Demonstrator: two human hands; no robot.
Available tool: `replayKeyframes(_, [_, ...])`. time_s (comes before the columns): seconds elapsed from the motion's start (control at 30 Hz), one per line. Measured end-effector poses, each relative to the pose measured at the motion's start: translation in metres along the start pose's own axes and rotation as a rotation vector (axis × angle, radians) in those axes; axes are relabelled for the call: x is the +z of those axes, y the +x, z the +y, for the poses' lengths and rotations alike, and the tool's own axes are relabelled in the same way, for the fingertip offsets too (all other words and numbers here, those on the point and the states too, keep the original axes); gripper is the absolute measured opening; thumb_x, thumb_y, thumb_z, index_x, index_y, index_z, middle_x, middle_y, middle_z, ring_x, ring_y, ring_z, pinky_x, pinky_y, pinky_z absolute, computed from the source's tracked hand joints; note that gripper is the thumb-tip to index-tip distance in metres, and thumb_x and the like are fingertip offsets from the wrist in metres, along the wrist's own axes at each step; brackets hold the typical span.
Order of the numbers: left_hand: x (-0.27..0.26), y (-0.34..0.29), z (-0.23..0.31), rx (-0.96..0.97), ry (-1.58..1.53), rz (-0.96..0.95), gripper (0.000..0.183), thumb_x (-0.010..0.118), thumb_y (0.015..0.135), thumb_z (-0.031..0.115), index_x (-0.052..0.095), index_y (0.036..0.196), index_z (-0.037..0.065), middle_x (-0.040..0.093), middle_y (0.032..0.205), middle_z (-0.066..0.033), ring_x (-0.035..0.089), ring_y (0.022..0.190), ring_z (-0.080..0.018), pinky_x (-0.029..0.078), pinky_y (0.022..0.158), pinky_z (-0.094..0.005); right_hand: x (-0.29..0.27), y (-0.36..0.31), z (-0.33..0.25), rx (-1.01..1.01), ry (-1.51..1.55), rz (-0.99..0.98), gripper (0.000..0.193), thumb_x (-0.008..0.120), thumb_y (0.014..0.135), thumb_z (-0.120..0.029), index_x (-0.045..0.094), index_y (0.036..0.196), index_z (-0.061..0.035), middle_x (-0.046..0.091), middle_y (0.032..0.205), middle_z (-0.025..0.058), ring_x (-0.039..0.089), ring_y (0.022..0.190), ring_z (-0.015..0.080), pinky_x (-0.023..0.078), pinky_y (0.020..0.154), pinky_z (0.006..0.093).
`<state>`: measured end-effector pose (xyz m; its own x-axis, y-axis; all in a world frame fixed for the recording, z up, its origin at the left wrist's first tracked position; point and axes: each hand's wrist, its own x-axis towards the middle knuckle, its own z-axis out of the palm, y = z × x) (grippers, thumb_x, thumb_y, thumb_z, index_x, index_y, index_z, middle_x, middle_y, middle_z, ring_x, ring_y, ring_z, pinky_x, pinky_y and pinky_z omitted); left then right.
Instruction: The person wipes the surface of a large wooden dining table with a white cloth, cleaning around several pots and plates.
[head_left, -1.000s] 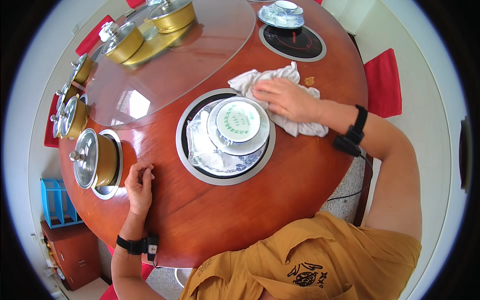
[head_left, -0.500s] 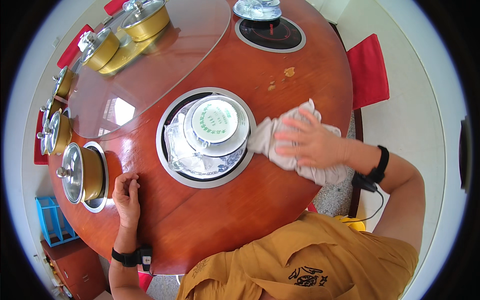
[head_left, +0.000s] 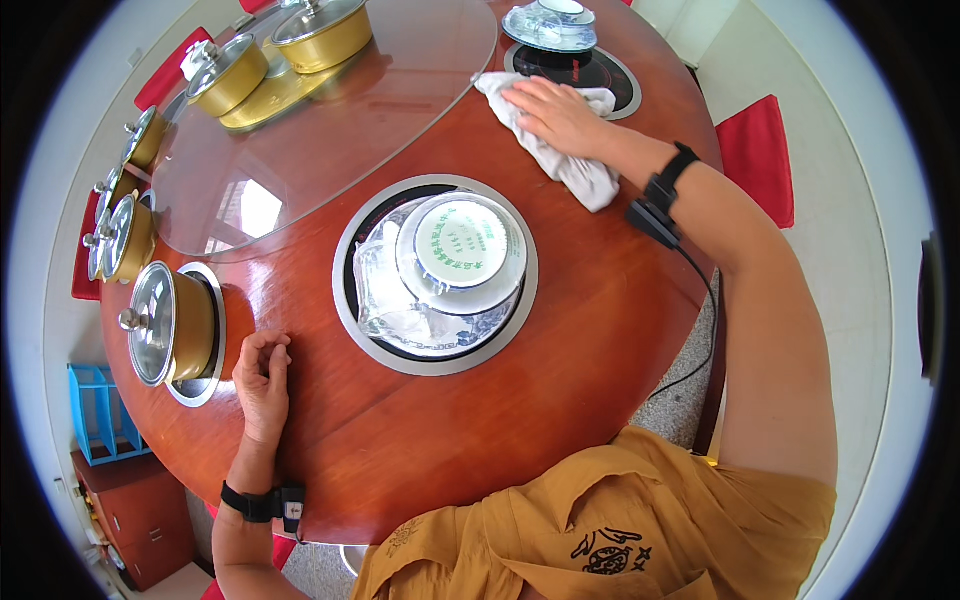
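Note:
My right hand [head_left: 558, 115] presses down on a crumpled whitish cloth [head_left: 588, 184] on the reddish-brown round table [head_left: 400, 440], between the glass turntable and the far burner. Its fingers lie over the cloth, which shows on both sides of the hand. My left hand [head_left: 264, 385] rests on the table at the left, its fingers loosely curled in and nothing seen in them. Between my hands, a stack of white and blue-patterned dishes [head_left: 462, 240] in clear plastic wrap sits on a round silver-rimmed burner [head_left: 348, 325].
A glass turntable [head_left: 340, 150] carries gold pots [head_left: 322, 40] with glass lids. Another gold pot [head_left: 190, 325] stands on a burner beside my left hand. More wrapped dishes [head_left: 550, 30] sit by the far burner [head_left: 615, 80]. A red chair [head_left: 755, 160] is at the right; a cable [head_left: 695, 365] hangs from my right wrist.
My right hand has moved away from me across the table with the cloth, from beside the dish stack to the far burner. Yellowish bits there no longer show. My left hand stays resting.

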<state>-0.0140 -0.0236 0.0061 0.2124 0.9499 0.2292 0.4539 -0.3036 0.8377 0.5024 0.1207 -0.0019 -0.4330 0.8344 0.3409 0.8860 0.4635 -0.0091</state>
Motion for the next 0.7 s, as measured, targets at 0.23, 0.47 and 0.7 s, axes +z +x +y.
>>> replayKeyframes(0.23, [0.0,0.0,0.004,0.006,0.043,0.015,0.015,0.052,0.087,-0.007,0.056,0.097,0.003,0.057,0.082,-0.0017,0.052,0.068,-0.0077,0.043,0.062,-0.0211,0.026,0.069,0.004,0.311,-0.179,-0.067,0.049,0.039,0.095,-0.045,0.045,0.134,-0.0173,0.042,0.141,0.006,0.036,0.131,0.0259,0.03,0.103,0.0527])
replayKeyframes(0.47, [0.003,0.005,0.008,-0.003,0.057,0.012,0.013,0.053,0.087,-0.007,0.056,0.096,0.003,0.058,0.082,-0.0017,0.052,0.065,-0.0082,0.043,0.061,-0.0216,0.013,0.045,-0.03,0.009,-0.118,-0.048,0.045,0.045,0.092,-0.039,0.051,0.128,-0.0119,0.049,0.132,0.0085,0.042,0.126,0.0264,0.032,0.104,0.0445])
replayKeyframes(0.7, [-0.001,0.001,0.003,0.023,0.089,0.024,0.013,0.052,0.087,-0.007,0.056,0.096,0.002,0.059,0.084,-0.0026,0.053,0.066,-0.0086,0.044,0.061,-0.0218,-0.009,0.02,-0.057,-0.201,0.067,-0.041,0.05,0.053,0.09,-0.029,0.045,0.136,-0.0092,0.045,0.135,0.0134,0.04,0.127,0.0298,0.033,0.104,0.0448])
